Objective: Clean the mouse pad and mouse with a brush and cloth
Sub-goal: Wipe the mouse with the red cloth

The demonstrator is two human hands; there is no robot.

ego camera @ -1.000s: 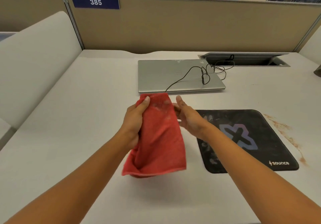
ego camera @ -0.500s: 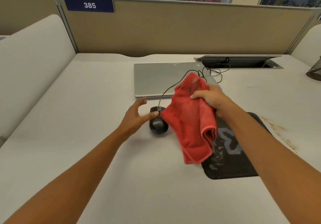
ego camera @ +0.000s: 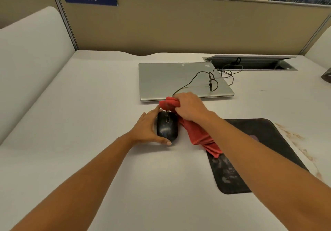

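My left hand (ego camera: pixel 146 128) has let go of the cloth (ego camera: pixel 198 134) and now cups the mouse (ego camera: pixel 167 126), steadying it on the table (ego camera: pixel 89 105) just left of the mouse pad (ego camera: pixel 268 134); my right hand (ego camera: pixel 189 108) grips the bunched cloth at its front, so I judge wiping can begin

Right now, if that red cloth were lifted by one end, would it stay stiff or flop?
Probably floppy: the red cloth bunches in the right hand and trails in loose folds toward the mouse pad. Likely light, since one hand holds it.
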